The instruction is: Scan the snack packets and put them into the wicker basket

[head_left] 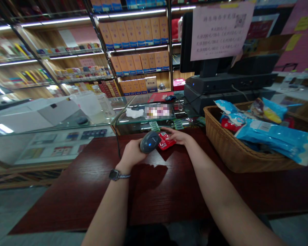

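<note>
While beside scanner (150, 141) in clenched left hand (132, 154), red packet (166, 143) against outstretched right hand (179, 136)

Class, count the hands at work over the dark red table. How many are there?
2. The left hand holds a barcode scanner; the right hand rests on a red packet beside it. None seem hidden.

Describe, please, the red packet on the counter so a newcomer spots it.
Start at the red wooden counter, left of the wicker basket. At its far edge the right hand rests on the red packet, beside the barcode scanner in the left hand. It is the only flat red item there.
</note>
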Demonstrator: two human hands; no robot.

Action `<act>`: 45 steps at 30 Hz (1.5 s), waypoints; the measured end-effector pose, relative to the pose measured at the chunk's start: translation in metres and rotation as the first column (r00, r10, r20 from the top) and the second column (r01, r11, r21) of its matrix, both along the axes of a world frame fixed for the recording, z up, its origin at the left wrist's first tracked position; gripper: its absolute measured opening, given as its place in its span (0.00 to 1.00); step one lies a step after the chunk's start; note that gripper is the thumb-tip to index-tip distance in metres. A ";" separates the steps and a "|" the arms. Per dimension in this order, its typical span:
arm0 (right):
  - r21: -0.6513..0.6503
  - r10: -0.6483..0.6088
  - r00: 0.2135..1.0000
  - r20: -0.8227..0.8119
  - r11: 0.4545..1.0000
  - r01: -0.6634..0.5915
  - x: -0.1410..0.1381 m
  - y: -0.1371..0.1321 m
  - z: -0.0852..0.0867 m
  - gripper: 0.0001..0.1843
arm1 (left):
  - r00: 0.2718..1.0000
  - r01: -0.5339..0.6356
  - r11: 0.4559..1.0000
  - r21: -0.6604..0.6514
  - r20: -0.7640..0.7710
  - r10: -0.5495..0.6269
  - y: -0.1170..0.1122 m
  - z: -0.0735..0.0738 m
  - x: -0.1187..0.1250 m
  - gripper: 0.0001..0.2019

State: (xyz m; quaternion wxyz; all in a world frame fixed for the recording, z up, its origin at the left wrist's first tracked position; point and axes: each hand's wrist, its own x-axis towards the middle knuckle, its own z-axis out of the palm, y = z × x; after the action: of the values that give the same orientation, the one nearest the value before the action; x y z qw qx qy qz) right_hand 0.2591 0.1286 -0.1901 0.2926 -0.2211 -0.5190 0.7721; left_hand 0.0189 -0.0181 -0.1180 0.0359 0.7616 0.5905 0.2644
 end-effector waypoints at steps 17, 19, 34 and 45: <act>0.096 -0.263 0.962 -0.077 0.958 0.270 -0.016 0.004 -0.014 0.32 | 1.000 0.003 1.000 0.002 0.002 -0.003 0.001 -0.001 -0.001 0.13; 0.125 -0.307 0.948 -0.084 0.940 0.316 -0.017 0.004 -0.014 0.34 | 1.000 0.006 1.000 0.000 0.004 -0.006 0.001 -0.002 -0.001 0.13; 0.330 -0.420 0.907 0.007 0.858 0.394 -0.020 0.000 0.009 0.47 | 0.999 0.008 1.000 -0.030 0.049 -0.006 0.002 -0.003 -0.003 0.13; 0.448 -0.419 0.908 -0.026 0.807 0.385 -0.014 0.010 0.000 0.46 | 0.999 0.004 0.999 -0.049 0.054 -0.001 0.001 -0.003 -0.006 0.10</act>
State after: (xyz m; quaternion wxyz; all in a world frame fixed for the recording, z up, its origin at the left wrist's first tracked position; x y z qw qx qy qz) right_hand 0.2448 0.1387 -0.1903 0.4726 -0.2818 -0.6326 0.5451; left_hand 0.0130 -0.0167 -0.1212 0.0710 0.7539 0.5948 0.2699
